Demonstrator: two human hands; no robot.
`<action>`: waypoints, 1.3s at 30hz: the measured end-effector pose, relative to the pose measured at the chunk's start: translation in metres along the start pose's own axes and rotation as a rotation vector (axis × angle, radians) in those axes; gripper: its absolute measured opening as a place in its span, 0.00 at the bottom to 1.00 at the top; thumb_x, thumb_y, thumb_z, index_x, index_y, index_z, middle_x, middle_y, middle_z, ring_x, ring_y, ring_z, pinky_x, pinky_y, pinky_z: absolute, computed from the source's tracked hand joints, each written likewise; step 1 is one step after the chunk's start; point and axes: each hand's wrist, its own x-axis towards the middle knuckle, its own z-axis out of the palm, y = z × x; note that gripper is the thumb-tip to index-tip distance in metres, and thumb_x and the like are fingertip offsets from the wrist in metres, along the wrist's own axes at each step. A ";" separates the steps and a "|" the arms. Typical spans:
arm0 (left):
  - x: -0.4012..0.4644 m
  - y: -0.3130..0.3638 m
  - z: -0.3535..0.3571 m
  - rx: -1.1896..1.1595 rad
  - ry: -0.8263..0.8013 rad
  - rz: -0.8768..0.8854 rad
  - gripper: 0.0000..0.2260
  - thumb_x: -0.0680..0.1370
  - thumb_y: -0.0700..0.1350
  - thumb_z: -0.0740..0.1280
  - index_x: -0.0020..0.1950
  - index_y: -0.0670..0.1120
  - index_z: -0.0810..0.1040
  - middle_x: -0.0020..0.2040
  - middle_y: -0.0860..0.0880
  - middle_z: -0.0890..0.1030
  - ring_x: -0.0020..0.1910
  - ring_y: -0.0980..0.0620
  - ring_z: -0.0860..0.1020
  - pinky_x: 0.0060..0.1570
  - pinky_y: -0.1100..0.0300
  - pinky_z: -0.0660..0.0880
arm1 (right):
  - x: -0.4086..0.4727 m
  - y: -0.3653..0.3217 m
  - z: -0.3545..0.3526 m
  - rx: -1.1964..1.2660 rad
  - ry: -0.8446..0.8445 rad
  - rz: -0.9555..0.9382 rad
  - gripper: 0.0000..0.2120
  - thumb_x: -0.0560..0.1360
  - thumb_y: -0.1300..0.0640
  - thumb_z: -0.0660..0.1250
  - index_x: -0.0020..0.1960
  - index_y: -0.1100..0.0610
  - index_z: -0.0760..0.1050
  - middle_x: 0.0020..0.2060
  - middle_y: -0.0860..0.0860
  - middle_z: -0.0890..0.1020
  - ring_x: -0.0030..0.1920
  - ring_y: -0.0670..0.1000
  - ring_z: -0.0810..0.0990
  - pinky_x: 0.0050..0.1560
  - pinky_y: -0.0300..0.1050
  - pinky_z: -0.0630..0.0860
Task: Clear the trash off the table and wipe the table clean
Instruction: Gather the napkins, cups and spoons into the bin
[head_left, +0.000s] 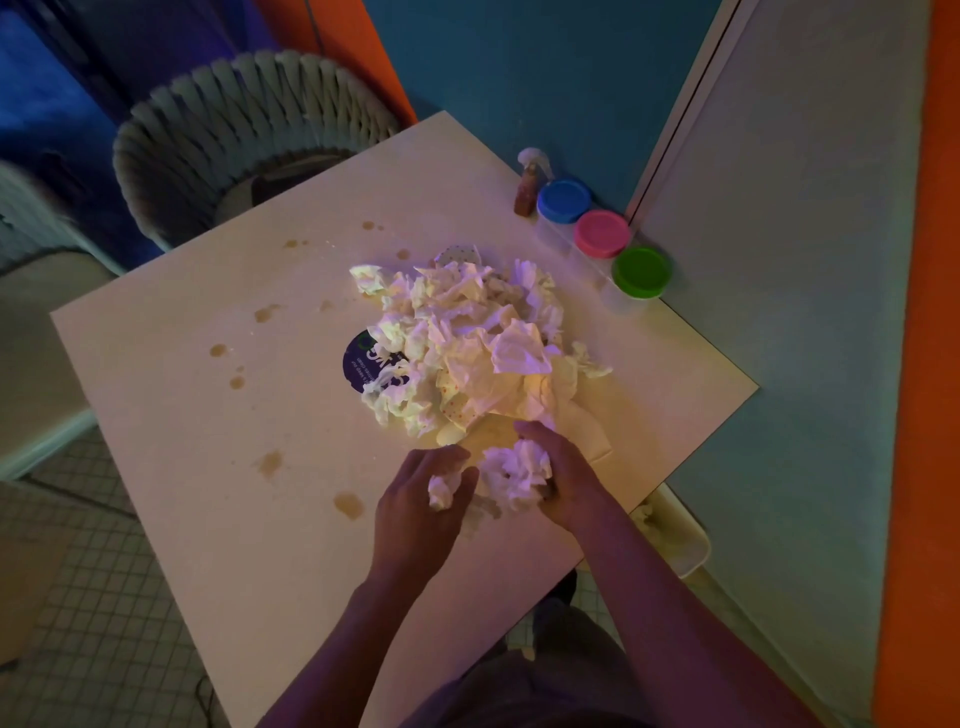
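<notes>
Both hands are working at the near edge of a heap of crumpled paper trash (467, 348) that is sitting mid-table, toward the wall side. The left hand (421, 499) is curling its fingers around a small wad of tissue (442, 491), gripping it just above the table (218, 519). The right hand (563, 475) is cupping a larger crumpled tissue ball (514, 475), fingers wrapping its far and right sides; the two wads are lying just beside each other. A dark round lid or disc (358, 364) with print is poking out from under the heap's left side. Brown spill spots (348, 505) are dotting the tabletop left of the pile and near the left hand. Along the wall edge a small spray bottle (527, 182) is standing beside three tubs with blue (563, 200), pink (602, 234) and green (641, 272) lids. A woven chair (249, 140) is sitting beyond the far corner.
</notes>
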 end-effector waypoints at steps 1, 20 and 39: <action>-0.002 0.000 0.000 0.005 -0.017 -0.003 0.12 0.77 0.59 0.67 0.57 0.58 0.80 0.54 0.60 0.80 0.47 0.60 0.81 0.44 0.54 0.79 | 0.001 0.000 0.000 0.014 0.018 -0.018 0.12 0.67 0.51 0.77 0.43 0.55 0.77 0.28 0.52 0.75 0.28 0.53 0.69 0.31 0.44 0.64; 0.003 0.014 0.015 0.178 -0.279 -0.022 0.19 0.75 0.66 0.58 0.58 0.58 0.75 0.51 0.56 0.77 0.45 0.49 0.81 0.41 0.51 0.78 | -0.022 -0.009 0.003 -0.270 -0.243 -0.080 0.15 0.72 0.50 0.76 0.50 0.61 0.83 0.40 0.57 0.84 0.41 0.53 0.83 0.44 0.45 0.79; 0.010 0.027 0.021 0.270 -0.104 -0.159 0.13 0.73 0.62 0.71 0.54 0.58 0.75 0.50 0.56 0.78 0.44 0.47 0.81 0.40 0.55 0.74 | -0.023 0.007 0.026 -0.025 0.193 -0.271 0.06 0.69 0.70 0.69 0.37 0.60 0.77 0.30 0.55 0.75 0.34 0.54 0.74 0.36 0.46 0.72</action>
